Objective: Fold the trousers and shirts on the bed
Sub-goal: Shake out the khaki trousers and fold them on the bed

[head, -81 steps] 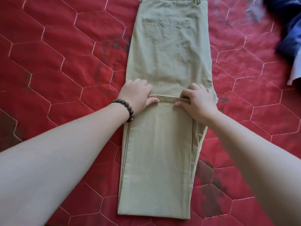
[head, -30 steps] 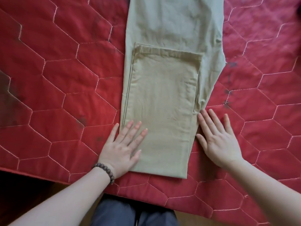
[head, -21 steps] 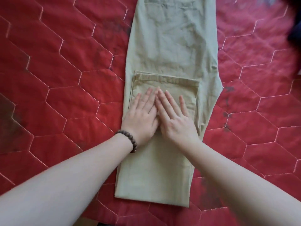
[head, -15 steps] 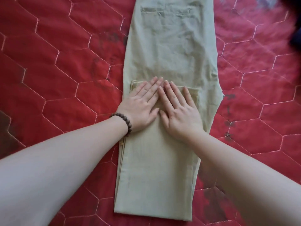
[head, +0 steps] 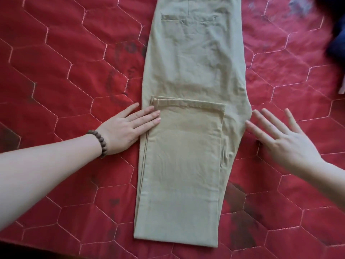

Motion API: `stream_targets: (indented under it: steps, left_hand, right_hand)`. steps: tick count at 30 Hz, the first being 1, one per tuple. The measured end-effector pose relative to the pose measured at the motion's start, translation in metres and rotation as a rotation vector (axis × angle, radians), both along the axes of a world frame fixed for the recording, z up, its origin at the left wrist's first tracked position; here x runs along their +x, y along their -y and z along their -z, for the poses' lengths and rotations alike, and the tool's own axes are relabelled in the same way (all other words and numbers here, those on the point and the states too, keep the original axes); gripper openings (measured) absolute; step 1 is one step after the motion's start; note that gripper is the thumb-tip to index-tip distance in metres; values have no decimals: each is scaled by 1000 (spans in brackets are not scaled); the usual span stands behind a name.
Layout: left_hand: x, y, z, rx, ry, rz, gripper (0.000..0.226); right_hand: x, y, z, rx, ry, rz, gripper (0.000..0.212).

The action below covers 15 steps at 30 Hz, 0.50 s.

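Khaki trousers (head: pixel 194 58) lie lengthwise on the red quilted bed (head: pixel 71 75), waist end far from me. Their legs are folded back over themselves, with the hems lying across the middle. My left hand (head: pixel 128 128), a bead bracelet on its wrist, lies flat at the left side of the folded part, fingertips on the cloth. At the trousers' right side my right hand (head: pixel 283 135) is spread with straight fingers over the quilt, its fingertips at the cloth's edge. Neither hand holds anything.
A dark blue garment (head: pixel 336 40) lies at the far right edge, blurred. A bit of white cloth (head: pixel 342 88) shows below it. The bed's near edge runs along the bottom left of the view.
Both hands were pressing side by side on the folded hems. They have slid apart, the left to the left edge and the right off the right edge of the trousers.
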<state>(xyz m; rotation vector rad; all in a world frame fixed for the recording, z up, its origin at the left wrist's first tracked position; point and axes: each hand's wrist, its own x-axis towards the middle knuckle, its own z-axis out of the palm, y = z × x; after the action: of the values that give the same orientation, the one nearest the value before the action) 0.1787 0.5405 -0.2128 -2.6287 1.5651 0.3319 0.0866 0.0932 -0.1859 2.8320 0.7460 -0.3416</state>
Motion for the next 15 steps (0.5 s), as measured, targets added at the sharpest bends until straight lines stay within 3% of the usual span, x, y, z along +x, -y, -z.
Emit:
stream_targets:
  steps: [9, 13, 15]
  left_hand:
    - [29, 32, -13, -17, -45, 197, 64]
    - [38, 37, -24, -80, -292, 153, 68]
    - [44, 42, -29, -184, -427, 42, 54]
  right_hand:
    - [43, -80, 3, 175, -165, -287, 64]
    - [53, -76, -10, 307, -465, -166, 77]
    - [67, -73, -23, 474, -669, 26, 66]
